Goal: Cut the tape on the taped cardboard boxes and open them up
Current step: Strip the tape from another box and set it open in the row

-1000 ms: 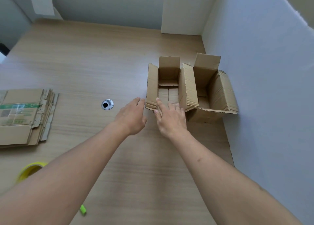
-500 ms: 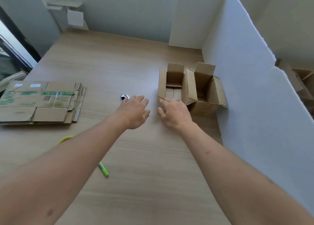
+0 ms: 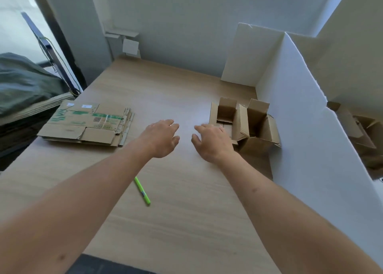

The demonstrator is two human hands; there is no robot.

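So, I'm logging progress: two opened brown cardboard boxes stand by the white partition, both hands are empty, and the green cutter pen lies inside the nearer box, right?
Not quite. The head view shows the green cutter pen lying on the wooden table, not inside a box. The rest holds: two opened brown cardboard boxes by the white partition, left hand and right hand empty.

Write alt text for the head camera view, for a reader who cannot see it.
Two bare hands, the left hand and the right hand, hover open and empty over a wooden table, just left of two opened cardboard boxes standing against a white partition. A stack of flattened cardboard lies to the left, and a green cutter lies nearer the viewer.
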